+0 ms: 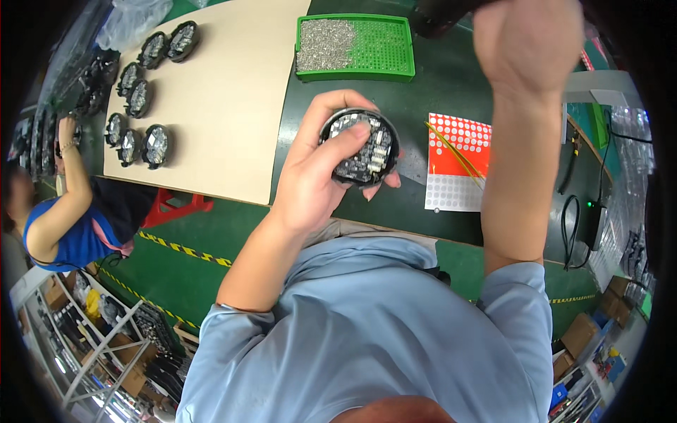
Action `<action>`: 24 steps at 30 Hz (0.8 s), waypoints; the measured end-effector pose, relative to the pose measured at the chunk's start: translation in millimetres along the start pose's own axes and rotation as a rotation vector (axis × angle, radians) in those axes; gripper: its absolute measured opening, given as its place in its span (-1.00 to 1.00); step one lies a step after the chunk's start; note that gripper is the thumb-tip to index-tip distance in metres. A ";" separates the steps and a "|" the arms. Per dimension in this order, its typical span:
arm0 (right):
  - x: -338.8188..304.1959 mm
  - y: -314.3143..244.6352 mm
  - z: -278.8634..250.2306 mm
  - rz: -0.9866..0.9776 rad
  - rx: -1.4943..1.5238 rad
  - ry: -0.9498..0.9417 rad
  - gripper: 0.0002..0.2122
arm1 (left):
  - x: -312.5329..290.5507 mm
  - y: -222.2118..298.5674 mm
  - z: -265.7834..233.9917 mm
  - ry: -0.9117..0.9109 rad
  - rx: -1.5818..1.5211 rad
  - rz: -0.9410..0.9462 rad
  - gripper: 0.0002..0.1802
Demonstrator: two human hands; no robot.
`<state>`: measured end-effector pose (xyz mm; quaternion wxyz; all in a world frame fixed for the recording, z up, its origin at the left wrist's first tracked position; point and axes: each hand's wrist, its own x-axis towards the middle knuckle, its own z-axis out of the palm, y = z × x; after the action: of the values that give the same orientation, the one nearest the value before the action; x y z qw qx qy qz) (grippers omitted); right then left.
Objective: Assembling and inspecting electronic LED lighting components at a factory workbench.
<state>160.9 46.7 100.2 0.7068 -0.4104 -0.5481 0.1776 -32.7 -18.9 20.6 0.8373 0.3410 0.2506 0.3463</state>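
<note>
My left hand [310,166] is closed around a round black housing [377,156] with an exposed circuit board, held over the near edge of the dark green table. The thumb lies across the board, and the fingers wrap behind the rim. At the upper right, my raised right hand [532,46] is closed and slightly blurred. From it a dark object [438,17] reaches left, cut off by the picture's top; its kind is unclear. Ahead of my left hand is a green tray [384,72] with many small metal screws [324,46] in its left half.
A red and white sheet of round stickers [451,194] lies on the right, with yellow tweezers [455,146] on it. More round housings [156,146] stand on the beige board [226,106]. A black cable [568,225] lies far right. Another person [70,225] works at the left.
</note>
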 end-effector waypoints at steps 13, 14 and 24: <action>8.4 22.6 3.7 0.175 0.147 -0.032 -0.17 | 31.7 -12.8 -2.9 0.008 -0.052 -0.084 -0.71; 10.5 25.7 2.8 0.178 0.148 -0.028 -0.17 | 31.2 -12.1 -1.6 0.010 -0.051 -0.088 -0.71; 13.8 34.0 -5.3 0.191 0.596 -0.154 -0.17 | 31.5 -8.3 4.7 0.025 -0.007 -0.130 -0.60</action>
<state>177.2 74.7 82.2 0.7324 -0.2203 -0.4829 0.4265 -6.2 -1.5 11.6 0.8560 0.3166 0.2817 0.2962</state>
